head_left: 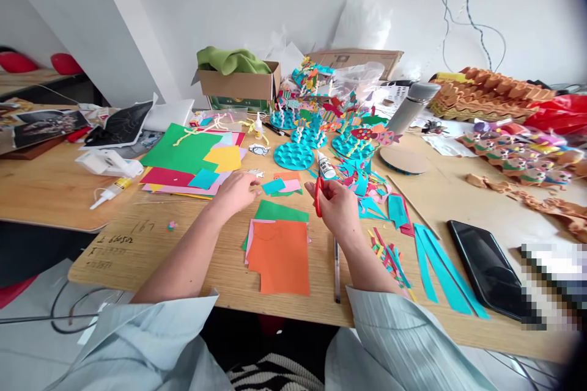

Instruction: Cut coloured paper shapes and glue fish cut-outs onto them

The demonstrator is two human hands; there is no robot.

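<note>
Left hand (pixel 236 191): open, palm down, fingers (pixel 251 182) spread, resting near the middle of the wooden surface (pixel 151 250). Right hand (pixel 337 208): closed on red-handled scissors (pixel 317 197). White glue bottle (pixel 326 166): tilted, touching the right hand's fingers, label unreadable; whether gripped, cannot tell. Between both hands and the near edge: orange paper sheet (pixel 279 256), green paper sheet (pixel 280 211). Toward the far edge: teal egg-tray discs (pixel 293 156). Right of the right hand: teal paper strips (pixel 440 272), black phone (pixel 486 269). Near the left edge: faint handwritten figures (pixel 140 227), "167" legible, remainder too faint.
</note>
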